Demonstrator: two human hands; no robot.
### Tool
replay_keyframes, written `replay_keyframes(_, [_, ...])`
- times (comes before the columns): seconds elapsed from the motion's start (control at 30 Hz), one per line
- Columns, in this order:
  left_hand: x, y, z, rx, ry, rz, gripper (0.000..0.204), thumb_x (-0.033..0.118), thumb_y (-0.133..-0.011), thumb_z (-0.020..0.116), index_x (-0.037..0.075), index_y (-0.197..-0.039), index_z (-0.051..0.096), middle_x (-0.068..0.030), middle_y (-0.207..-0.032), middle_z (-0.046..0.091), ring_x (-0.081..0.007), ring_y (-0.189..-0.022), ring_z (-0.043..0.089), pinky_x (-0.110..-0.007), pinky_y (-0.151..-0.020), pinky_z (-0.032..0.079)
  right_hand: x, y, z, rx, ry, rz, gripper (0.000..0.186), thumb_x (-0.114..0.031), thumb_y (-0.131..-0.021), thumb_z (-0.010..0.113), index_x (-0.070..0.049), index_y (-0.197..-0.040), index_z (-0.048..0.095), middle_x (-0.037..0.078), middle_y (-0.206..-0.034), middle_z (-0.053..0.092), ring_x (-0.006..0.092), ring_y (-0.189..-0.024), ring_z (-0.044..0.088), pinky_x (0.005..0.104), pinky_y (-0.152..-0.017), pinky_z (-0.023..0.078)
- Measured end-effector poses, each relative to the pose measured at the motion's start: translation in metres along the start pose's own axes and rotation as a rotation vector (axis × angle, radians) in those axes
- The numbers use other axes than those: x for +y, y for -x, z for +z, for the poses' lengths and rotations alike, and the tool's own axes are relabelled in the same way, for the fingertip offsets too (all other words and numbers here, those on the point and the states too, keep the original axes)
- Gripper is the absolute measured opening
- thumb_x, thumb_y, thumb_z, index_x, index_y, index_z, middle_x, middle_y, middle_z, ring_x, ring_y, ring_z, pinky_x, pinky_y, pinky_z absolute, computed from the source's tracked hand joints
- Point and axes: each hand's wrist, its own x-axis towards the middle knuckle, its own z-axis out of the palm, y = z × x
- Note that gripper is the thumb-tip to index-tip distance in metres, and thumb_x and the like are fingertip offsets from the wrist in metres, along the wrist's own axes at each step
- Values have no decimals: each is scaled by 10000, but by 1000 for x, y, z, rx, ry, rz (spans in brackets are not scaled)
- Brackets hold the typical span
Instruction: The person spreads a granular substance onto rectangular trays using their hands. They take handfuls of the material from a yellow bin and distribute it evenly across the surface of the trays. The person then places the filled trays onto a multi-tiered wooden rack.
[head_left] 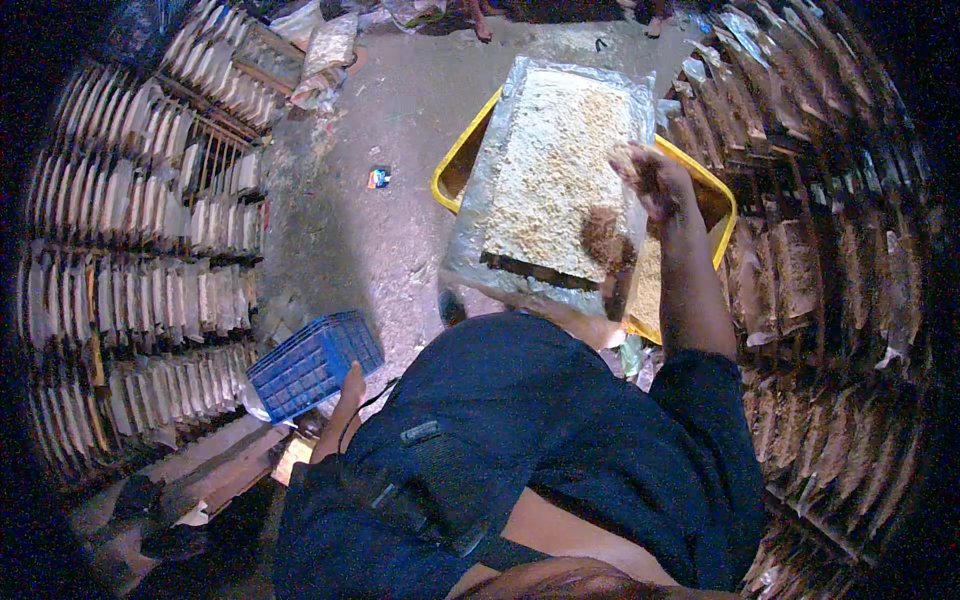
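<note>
Two hands are at work here: my right hand (655, 180) hovers over the far right edge of the clear bag (548, 175) of pale crumbly filling, fingers bunched around a pinch of brown crumbs, while my left hand (352, 385) rests fingers-down on the rim of the blue crate (312, 365) by my hip. The bag lies tilted across the yellow tub (455, 165) in front of me on the concrete floor (360, 230), and a brown clump (605, 240) already sits near its lower corner, so I judge I'm mid-sprinkle. Next I should loosen that pinch evenly over the bare pale patches, though whether the bag's near end is open I can't quite tell.
</note>
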Motion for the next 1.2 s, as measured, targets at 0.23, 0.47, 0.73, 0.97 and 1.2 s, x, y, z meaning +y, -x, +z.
replay_keyframes(0.23, [-36, -44, 3, 22, -13, 63, 672, 542, -960, 354, -58, -1171, 573, -233, -1153, 598, -360, -1126, 540, -423, -957, 387, -49, -162, -92, -212, 158, 73, 323, 42, -588, 467, 56, -890, 581, 171, -815, 627, 313, -675, 638, 472, -804, 575])
replay_keyframes(0.47, [-92, 10, 0, 76, 96, -53, 633, 540, -949, 389, -40, -1110, 584, -215, -1068, 597, -342, -1047, 546, -425, -908, 397, -12, -211, 59, 94, 42, 4, 141, -64, -903, 424, -6, -856, 543, 110, -706, 563, 214, -529, 531, 359, -434, 475])
replay_keyframes(0.73, [-122, 43, -17, 101, 107, -125, 593, 539, -937, 429, -20, -1041, 597, -195, -972, 596, -322, -956, 554, -428, -851, 409, 3, -231, 59, -87, 121, 84, 196, -173, -882, 439, -13, -808, 523, 170, -739, 600, 257, -485, 528, 335, -383, 487])
replay_keyframes(0.97, [-123, 28, -11, 69, 93, -107, 562, 538, -927, 464, -3, -980, 609, -177, -887, 594, -304, -877, 560, -430, -802, 419, 39, -181, 103, 220, 93, -41, 205, -20, -895, 325, 94, -937, 490, 232, -917, 562, 360, -842, 598, 597, -846, 526])
replay_keyframes(1.2, [-135, -57, -14, -4, -443, 365, 469, 462, -942, 468, 16, -995, 605, -231, -921, 592, -368, -944, 580, -450, -773, 445, 63, -121, 77, 152, 143, 104, 182, -8, -870, 411, 94, -925, 551, 185, -821, 568, 325, -721, 578, 488, -814, 544])
